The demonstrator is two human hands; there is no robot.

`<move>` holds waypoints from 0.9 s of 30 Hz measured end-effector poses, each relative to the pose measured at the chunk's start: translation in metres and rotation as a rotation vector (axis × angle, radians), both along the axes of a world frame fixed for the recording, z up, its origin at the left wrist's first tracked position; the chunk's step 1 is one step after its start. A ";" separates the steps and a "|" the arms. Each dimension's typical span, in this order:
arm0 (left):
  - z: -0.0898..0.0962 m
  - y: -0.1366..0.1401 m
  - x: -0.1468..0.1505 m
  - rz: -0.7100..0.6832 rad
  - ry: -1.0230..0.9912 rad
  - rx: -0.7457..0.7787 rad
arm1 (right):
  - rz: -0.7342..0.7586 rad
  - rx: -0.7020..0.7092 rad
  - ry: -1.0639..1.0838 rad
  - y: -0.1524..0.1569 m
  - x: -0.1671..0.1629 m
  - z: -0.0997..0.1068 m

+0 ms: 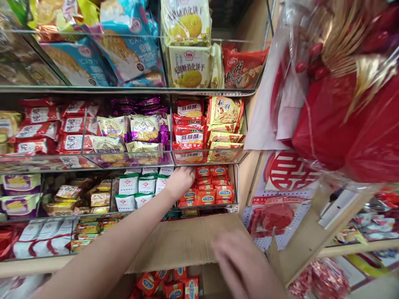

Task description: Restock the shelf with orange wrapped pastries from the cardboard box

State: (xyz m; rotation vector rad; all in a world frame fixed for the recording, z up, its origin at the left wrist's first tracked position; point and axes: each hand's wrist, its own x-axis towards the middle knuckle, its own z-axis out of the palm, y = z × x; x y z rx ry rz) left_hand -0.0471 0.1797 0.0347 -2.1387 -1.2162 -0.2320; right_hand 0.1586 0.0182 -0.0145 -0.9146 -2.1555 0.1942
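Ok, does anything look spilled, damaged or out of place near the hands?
Nothing visibly spilled or damaged. The red packets in the carton look untidy, lying at mixed angles, unlike the neater red stacks beside the left hand.

Wood shelf unit (pixel 34 266) w/ clear fronts (pixel 68 162) fills frame L to ctr; white perforated panel (pixel 262 243) sits R of ctr, wood post (pixel 307 234) lower R.

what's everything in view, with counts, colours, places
Carton: one, brown, lower centre
Small packets: many, red, third row and carton
White packets: several, white, third row
Biscuit packs: several, blue, cream, red, top row
Snack packets: many, red, purple, yellow, second row
Other packets: many, mixed colours, left and far right
Bagged decorations: uncounted, red, gold, upper right
Round emblem: one, red, right
Left hand: one, third row, beside small packets
Right hand: one, blurred, by carton
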 end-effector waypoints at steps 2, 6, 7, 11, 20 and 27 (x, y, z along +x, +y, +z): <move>-0.001 0.000 0.001 0.000 -0.039 0.012 | 0.003 0.115 -0.029 0.055 -0.018 0.030; -0.003 -0.003 0.002 0.015 -0.096 0.016 | -0.198 0.094 -0.281 0.143 -0.064 0.058; -0.004 -0.004 0.002 0.020 -0.104 0.012 | -0.217 0.067 -0.330 0.155 -0.072 0.058; -0.008 -0.005 0.000 0.012 -0.134 -0.010 | -0.168 0.022 -0.382 0.186 -0.087 0.047; 0.001 -0.085 -0.010 -0.231 -0.305 -0.003 | -0.100 0.027 -0.419 0.226 -0.082 0.026; -0.037 -0.198 -0.065 -0.177 -0.618 0.254 | -0.151 0.147 -0.396 0.215 -0.098 0.027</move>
